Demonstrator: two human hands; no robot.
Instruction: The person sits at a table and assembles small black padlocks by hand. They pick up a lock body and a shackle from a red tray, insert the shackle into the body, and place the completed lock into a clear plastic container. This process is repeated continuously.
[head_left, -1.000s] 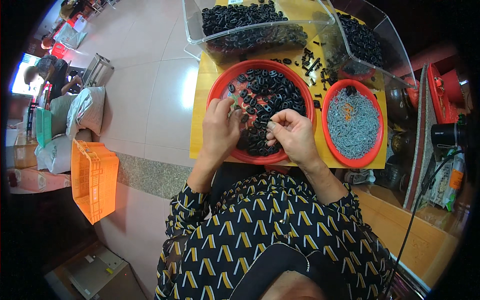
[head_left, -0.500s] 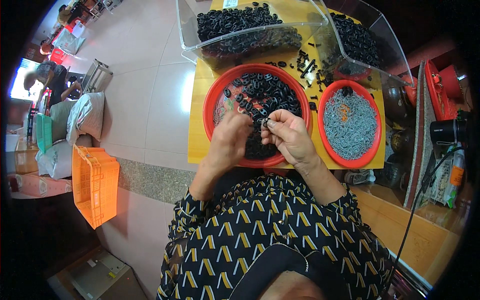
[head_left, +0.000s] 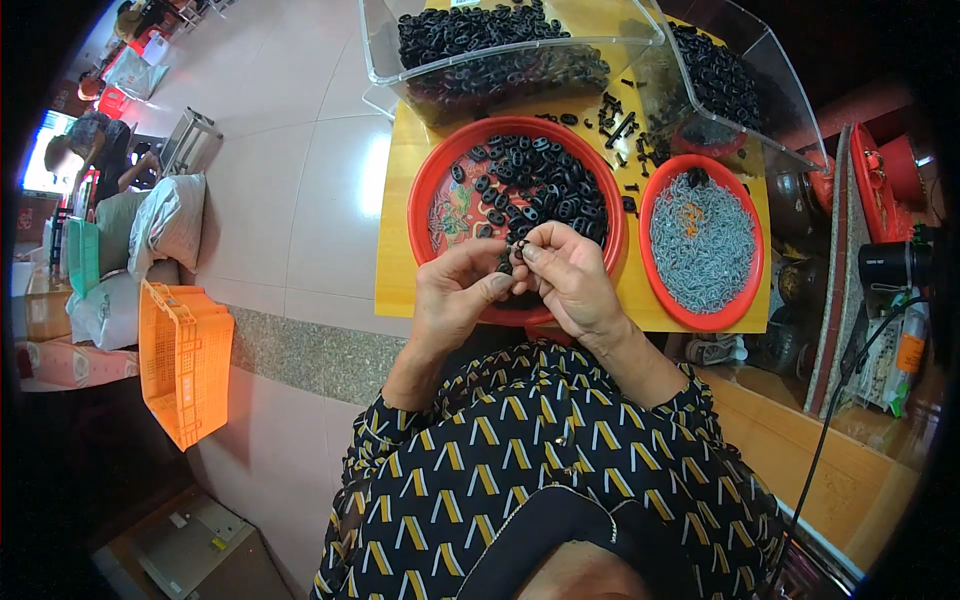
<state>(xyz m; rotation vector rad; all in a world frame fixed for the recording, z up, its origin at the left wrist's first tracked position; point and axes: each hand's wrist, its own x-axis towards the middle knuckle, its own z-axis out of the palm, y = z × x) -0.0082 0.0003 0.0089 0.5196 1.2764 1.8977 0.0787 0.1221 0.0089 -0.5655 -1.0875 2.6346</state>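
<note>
Both hands meet over the near part of a round red tray [head_left: 421,200] that holds many black oval pieces with two holes [head_left: 575,190]. My right hand [head_left: 575,280] pinches a small black plastic piece [head_left: 518,248] between thumb and forefinger. Beside it, my left hand [head_left: 450,295] has its thumb and forefinger drawn together at that piece, with dark material between the tips. Whether this is one piece or two is too small to tell. Some thin grey metal bits lie at the tray's left side, on its patterned bottom.
Right of the tray is an oval red tray [head_left: 654,290] of small silvery metal parts [head_left: 705,245] with a few orange ones. Two clear plastic bins [head_left: 520,58] of black pieces stand behind, with loose black screw-like parts [head_left: 622,130] between. An orange crate [head_left: 185,365] is on the left floor.
My left hand, blurred and a little apart before, has come in to the right hand, and its fingertips now meet the small black piece. The right hand stays nearly in place.
</note>
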